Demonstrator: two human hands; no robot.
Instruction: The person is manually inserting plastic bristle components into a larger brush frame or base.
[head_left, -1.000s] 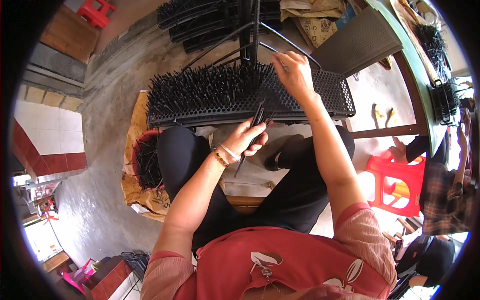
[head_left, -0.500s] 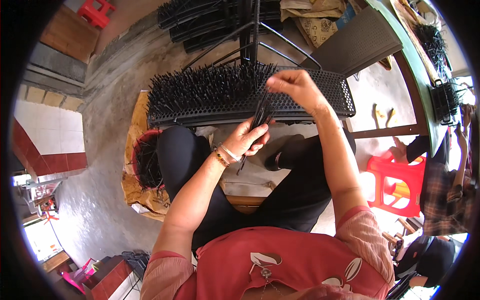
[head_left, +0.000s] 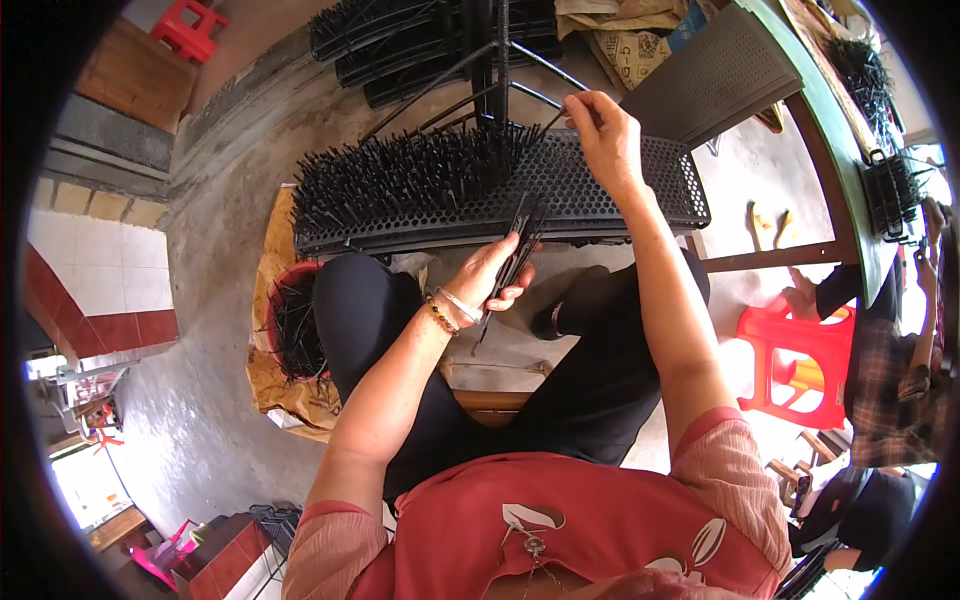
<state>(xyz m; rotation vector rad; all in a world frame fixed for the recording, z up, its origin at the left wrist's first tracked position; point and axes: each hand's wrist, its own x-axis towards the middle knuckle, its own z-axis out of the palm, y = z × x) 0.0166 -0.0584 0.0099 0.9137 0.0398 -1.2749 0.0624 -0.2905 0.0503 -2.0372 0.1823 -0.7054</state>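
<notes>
A long black perforated panel [head_left: 640, 190] lies across in front of my knees. Thin black sticks [head_left: 400, 175] stand densely in its left and middle part, while bare round holes show on the right. My left hand [head_left: 482, 275] is closed around a bundle of similar thin black sticks [head_left: 520, 243], held just off the panel's near edge. Over the panel's far edge, my right hand [head_left: 610, 145] pinches one thin black stick [head_left: 553, 122] between thumb and forefinger. That stick's lower end is near the border of the standing sticks; whether it sits in a hole I cannot tell.
A red bucket [head_left: 268, 315] of black sticks stands on brown paper [head_left: 265, 395] left of my knee. Grey perforated sheets [head_left: 720, 75] lean against a green table [head_left: 845, 150] at the right. Beyond are a red stool [head_left: 790, 360] and another person [head_left: 895, 390]. Black metal legs [head_left: 500, 50] rise behind the panel.
My right hand has moved up and right, away from the left hand's bundle, and now holds a stick by its upper end. The left hand stays nearly in place, its fingers slightly shifted.
</notes>
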